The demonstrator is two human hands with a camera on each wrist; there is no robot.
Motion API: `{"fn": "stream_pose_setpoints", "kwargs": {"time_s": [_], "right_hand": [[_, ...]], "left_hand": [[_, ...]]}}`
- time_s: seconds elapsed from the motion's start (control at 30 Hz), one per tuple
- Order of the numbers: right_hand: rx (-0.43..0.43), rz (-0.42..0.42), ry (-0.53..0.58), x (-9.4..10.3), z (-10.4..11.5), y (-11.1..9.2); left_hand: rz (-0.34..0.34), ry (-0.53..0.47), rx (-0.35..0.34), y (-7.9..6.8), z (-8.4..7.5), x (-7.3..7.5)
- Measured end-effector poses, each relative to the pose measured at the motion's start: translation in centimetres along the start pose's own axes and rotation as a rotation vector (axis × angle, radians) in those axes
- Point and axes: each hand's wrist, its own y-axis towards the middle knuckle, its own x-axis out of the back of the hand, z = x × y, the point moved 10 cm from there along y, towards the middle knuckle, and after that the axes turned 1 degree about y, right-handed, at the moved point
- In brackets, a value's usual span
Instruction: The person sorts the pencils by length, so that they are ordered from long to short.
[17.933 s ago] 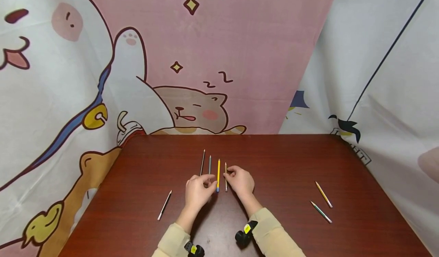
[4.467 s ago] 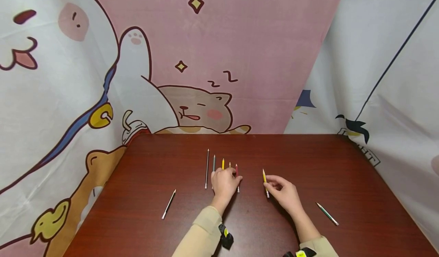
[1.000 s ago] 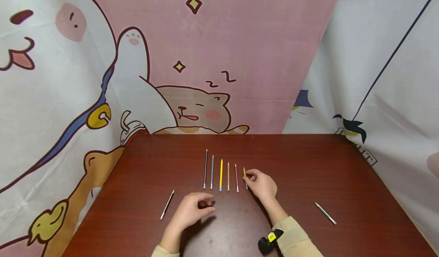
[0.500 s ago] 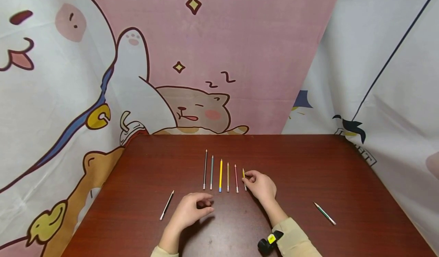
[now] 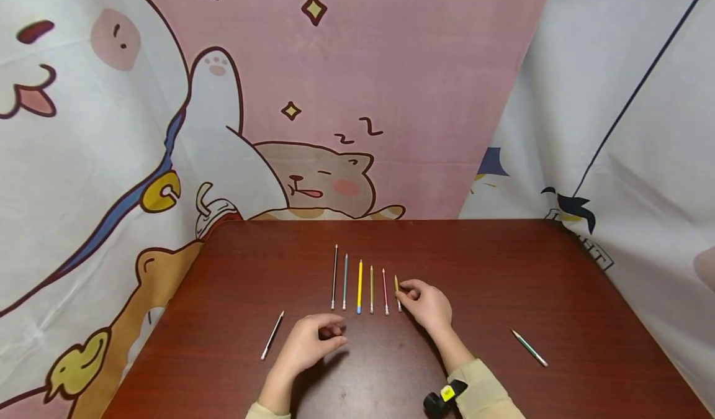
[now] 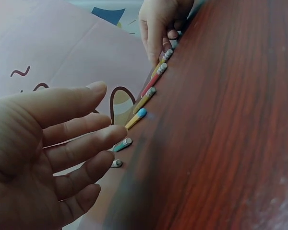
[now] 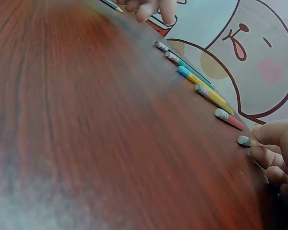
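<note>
Six-odd pencils aside, several lie side by side in a row, points away from me: a black pencil [image 5: 334, 276], a teal pencil [image 5: 345, 282], a bright yellow pencil with a blue end [image 5: 360, 286], a dull gold pencil [image 5: 371, 289] and a red pencil [image 5: 385, 292]. At the row's right end, my right hand [image 5: 429, 304] pinches a short yellow pencil [image 5: 396, 282] between thumb and finger; its eraser end [image 7: 244, 141] shows in the right wrist view. My left hand [image 5: 310, 343] hovers nearer me, fingers loosely bent, touching no pencil.
A short black pencil [image 5: 272, 336] lies slanted on the left of the brown table [image 5: 475, 251]. On the right lies a green pencil [image 5: 529, 347]. Behind the table's far edge hangs a printed cloth [image 5: 424, 96].
Since the oldest frame, the red pencil has joined the row, and my right hand has brought the short yellow pencil from the right to its end. My left hand has drawn back from the row.
</note>
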Motion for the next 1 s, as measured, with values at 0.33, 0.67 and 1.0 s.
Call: {"fn": "stream_pose_setpoints", "kwargs": {"time_s": [0.33, 0.67, 1.0], "right_hand": [[0.043, 0.040, 0.126, 0.8, -0.2, -1.0], [0.047, 0.061, 0.207, 2.4, -1.0, -2.3], [0.084, 0.105, 0.269, 4.8, -2.4, -4.0]], "left_hand": [[-0.025, -0.003, 0.025, -0.3, 0.6, 0.6], [-0.065, 0.042, 0.034, -0.7, 1.4, 2.0], [-0.089, 0.031, 0.075, -1.4, 2.7, 3.4]]}}
